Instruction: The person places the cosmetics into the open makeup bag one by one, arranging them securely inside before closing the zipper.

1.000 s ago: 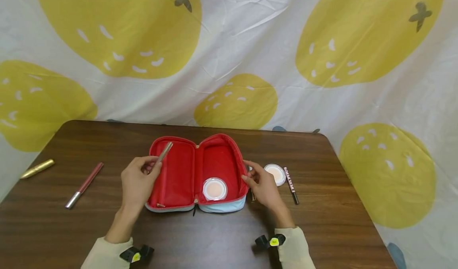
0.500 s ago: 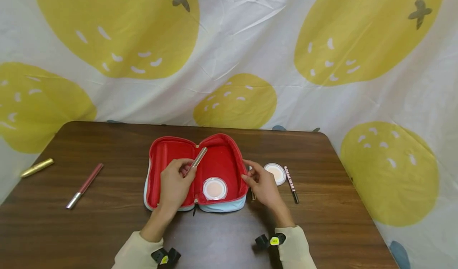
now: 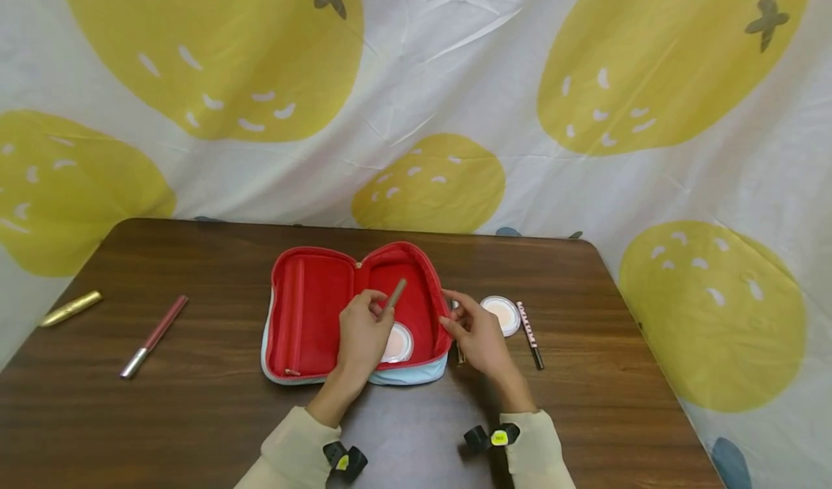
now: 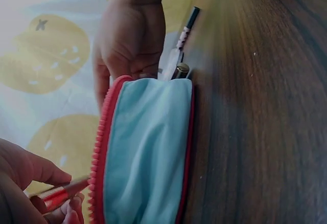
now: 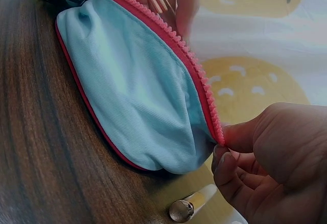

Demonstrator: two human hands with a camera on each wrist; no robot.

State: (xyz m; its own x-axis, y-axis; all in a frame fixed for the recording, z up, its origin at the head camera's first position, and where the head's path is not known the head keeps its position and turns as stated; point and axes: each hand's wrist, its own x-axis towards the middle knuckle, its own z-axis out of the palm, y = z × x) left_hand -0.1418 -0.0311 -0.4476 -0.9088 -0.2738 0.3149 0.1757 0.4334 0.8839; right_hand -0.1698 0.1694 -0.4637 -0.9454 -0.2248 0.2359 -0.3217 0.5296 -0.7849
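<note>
A cosmetic pouch [image 3: 318, 308] with red lining and light blue outside lies unzipped and spread on the table. My left hand [image 3: 364, 334] pinches a slim, shiny cosmetic tube [image 3: 395, 294], tilted above the pouch's right compartment. In the left wrist view the tube [image 4: 56, 197] sits between thumb and fingers, clear of the zipper edge. A round compact [image 3: 398, 344] lies in that compartment, partly covered by the left hand. With thumb and fingers my right hand [image 3: 479, 334] grips the pouch's right rim; the right wrist view shows the pinch on the red zipper teeth [image 5: 207, 98].
Beside the pouch, partly under my right hand, lies a gold-and-silver tube [image 5: 189, 206]. Farther right are a second compact [image 3: 502, 316] and a pink-and-black patterned pencil [image 3: 529, 334]. Left on the table are a lip gloss tube [image 3: 154, 337] and a gold tube [image 3: 71, 308].
My left hand has carried the slim tube rightward, from over the pouch's left half to over the right compartment. The right hand keeps its hold on the rim.
</note>
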